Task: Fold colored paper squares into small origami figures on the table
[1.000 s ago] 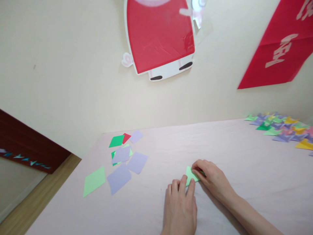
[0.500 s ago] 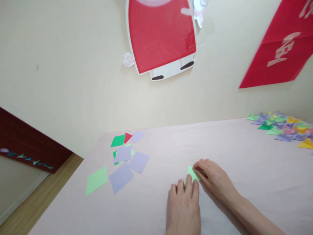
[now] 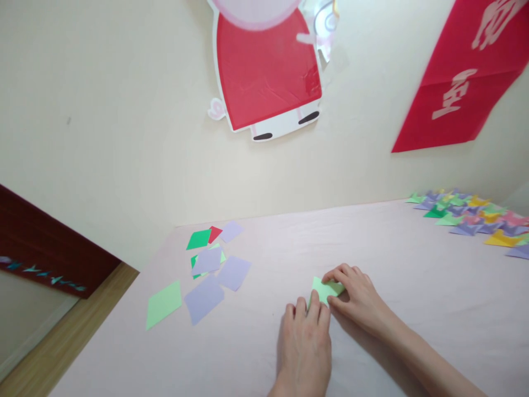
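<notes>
A light-green sheet of origami paper, folded to a roughly triangular shape, lies on the cloth-covered surface between my hands. My left hand comes from below, its bent fingertips pressing the paper's lower left part and hiding that corner. From the right, my right hand holds the paper, index fingertip on its upper edge and thumb at its lower edge. A bit of the folded paper shows between that thumb and finger. The paper's underside is hidden.
Loose paper squares lie to the left: purple, light green, dark green and red. Many folded paper pieces crowd the far right. Behind the pale cloth rises a wall with a red cartoon cutout.
My right thumb and index finger have spread apart along the paper, baring more of it. The left hand stays on the paper. The whole view has shifted slightly.
</notes>
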### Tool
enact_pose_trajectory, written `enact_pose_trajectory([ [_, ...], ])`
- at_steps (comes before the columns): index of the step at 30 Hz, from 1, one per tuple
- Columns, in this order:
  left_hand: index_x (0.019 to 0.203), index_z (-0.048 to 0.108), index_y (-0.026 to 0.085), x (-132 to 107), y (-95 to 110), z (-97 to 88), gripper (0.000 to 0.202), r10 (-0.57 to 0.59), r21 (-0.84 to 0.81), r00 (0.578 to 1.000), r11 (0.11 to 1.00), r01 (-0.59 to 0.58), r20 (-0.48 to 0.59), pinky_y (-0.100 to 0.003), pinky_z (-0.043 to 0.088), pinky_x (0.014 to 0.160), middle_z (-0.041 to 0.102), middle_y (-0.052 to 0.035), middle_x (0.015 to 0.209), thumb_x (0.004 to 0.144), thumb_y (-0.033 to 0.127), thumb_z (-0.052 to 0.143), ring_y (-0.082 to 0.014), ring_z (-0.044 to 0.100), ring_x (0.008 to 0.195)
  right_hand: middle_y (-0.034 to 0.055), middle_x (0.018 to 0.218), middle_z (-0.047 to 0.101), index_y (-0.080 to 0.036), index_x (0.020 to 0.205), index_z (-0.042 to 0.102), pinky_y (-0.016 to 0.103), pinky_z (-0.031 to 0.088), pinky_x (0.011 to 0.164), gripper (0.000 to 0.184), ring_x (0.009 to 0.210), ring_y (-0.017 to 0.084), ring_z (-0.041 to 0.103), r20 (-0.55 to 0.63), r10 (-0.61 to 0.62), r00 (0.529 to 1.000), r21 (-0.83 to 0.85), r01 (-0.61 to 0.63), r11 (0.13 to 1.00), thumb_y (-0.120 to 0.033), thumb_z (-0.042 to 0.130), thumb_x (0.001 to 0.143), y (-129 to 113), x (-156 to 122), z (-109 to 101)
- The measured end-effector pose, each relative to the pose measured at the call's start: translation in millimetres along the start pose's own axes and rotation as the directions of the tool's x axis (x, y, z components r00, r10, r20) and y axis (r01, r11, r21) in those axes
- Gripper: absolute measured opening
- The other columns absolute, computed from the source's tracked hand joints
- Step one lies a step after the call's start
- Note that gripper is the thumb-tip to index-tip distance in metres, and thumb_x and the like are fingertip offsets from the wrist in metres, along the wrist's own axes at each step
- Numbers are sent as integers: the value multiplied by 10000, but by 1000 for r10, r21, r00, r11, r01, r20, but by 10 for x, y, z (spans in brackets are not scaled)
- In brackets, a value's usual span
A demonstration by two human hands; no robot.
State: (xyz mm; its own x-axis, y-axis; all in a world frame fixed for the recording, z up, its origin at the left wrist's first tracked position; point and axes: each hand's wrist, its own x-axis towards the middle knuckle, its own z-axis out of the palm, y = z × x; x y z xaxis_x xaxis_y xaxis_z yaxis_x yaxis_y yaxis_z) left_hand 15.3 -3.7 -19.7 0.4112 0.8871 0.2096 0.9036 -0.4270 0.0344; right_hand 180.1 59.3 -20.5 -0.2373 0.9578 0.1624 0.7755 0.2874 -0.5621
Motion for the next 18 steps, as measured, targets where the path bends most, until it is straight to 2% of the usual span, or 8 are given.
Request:
enact_pose_trajectory([
  [8,1079,640,200,-9,-45,-33,213,12,7,1000,1000,-12,-26,-449,489,883,593,-22,1358,887,159,557,-272,561,1103,65,957,635,-201,953,653,386,426,853,366,919,241,544,30,-7,1000,80,4,997,-76,481,656,233,60,-75],
  [13,1103,641,203,-134,-108,46,230,-12,57,997,998,17,-82,-448,479,948,554,-47,1407,884,167,578,-283,521,1229,70,982,646,-211,988,655,397,425,883,438,955,253,547,44,24,999,124,-29,992,-84,459,618,386,91,-143],
  [18,1130,639,215,-266,-180,62,248,-26,97,988,994,41,-151,-434,505,918,557,-43,1405,893,186,570,-267,542,1211,75,985,644,-217,995,657,400,428,902,478,969,259,540,74,30,997,180,-43,983,-88,449,584,453,115,-164],
])
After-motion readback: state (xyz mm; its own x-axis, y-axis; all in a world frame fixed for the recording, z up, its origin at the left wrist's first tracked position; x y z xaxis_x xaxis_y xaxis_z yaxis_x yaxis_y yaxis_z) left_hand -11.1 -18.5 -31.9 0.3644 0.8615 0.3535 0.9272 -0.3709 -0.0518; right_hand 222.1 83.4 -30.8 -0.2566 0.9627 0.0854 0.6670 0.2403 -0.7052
